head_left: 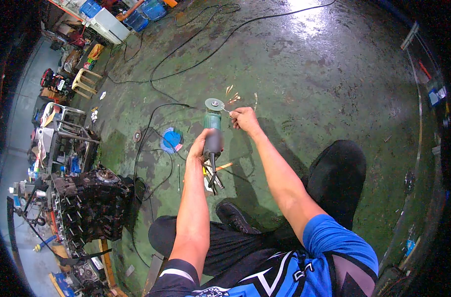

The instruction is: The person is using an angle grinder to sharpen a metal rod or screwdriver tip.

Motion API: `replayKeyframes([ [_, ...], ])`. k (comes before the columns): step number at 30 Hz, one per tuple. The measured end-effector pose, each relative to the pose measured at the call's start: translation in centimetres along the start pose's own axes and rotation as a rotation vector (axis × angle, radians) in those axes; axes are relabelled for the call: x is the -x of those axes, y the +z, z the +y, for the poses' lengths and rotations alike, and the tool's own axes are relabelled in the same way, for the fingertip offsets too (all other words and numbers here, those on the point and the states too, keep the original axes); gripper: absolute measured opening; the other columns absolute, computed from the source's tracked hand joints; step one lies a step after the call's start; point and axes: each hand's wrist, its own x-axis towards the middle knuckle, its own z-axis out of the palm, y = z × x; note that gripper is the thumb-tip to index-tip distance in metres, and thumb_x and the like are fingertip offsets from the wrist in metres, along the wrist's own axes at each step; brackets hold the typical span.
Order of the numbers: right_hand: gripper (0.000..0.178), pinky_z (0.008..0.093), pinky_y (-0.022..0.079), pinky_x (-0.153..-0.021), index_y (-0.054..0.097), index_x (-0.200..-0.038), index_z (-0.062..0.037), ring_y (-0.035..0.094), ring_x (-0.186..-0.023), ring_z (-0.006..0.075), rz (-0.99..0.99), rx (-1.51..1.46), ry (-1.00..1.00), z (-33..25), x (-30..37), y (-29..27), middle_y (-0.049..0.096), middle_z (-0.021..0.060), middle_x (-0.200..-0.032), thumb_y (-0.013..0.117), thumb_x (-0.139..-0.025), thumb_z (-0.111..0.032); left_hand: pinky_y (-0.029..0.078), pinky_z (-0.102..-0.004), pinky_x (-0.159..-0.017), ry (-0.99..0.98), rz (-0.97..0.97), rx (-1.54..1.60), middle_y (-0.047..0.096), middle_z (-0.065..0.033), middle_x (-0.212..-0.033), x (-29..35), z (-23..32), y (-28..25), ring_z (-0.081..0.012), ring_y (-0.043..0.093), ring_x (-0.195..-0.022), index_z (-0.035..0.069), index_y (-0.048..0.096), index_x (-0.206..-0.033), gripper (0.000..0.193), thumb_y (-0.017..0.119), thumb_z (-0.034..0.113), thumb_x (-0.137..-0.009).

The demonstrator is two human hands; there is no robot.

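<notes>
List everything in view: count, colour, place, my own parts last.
Grinder: 1, green and black, centre
Disc: 1, grey-green, on grinder
Thin piece: 1, pale, at disc's edge
Sparks: several, orange, beside disc
Floor: 1, green, throughout
Cloth: 1, blue, left of grinder
Cables: several, black, across floor
Engine block: 1, dark, lower left
Chair: 1, cream, upper left
Other clutter: uncountable, mixed, mainly left
Left hand: 1, bare, around grinder
Right hand: 1, bare, pinching thin piece
Shoe: 1, black, below centre

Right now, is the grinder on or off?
On: orange sparks fly beside the disc of the grinder, where the right hand holds a thin piece.
</notes>
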Motion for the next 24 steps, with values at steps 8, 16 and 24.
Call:
replayKeyframes([
  [8,0.015,0.0293,0.045,-0.049,0.070,-0.086,0.0011,0.059,-0.053,0.0147,-0.006,-0.273,0.150,0.1,-0.3,-1.2,0.063,0.0065,-0.067,0.068,-0.089,-0.013,0.060,-0.0375,-0.059,-0.011,-0.059,0.057,0.067,-0.0155,-0.084,-0.3,0.2,0.6,-0.0262,0.068,-0.064,-0.005,0.056,-0.109,0.050,0.067,0.038,-0.085],
  [16,0.019,0.0295,0.050,-0.049,0.070,-0.095,0.0055,0.065,-0.056,0.0173,0.088,-0.241,0.053,-0.4,0.4,-0.5,0.069,0.0104,-0.074,0.066,-0.091,-0.013,0.054,-0.0344,-0.053,-0.014,-0.032,0.019,0.070,-0.0110,-0.083,0.1,0.3,0.8,-0.0227,0.067,-0.061,0.003,0.064,-0.106,0.045,0.067,0.043,-0.085],
  [24,0.027,0.0310,0.056,-0.055,0.070,-0.105,0.0080,0.068,-0.063,0.0188,0.269,-0.217,-0.121,1.2,-0.8,-2.0,0.069,0.0110,-0.080,0.066,-0.095,-0.017,0.060,-0.0376,-0.059,-0.009,-0.081,0.057,0.067,-0.0151,-0.086,-0.6,0.4,0.8,-0.0263,0.068,-0.065,-0.004,0.057,-0.109,0.051,0.067,0.040,-0.085],
])
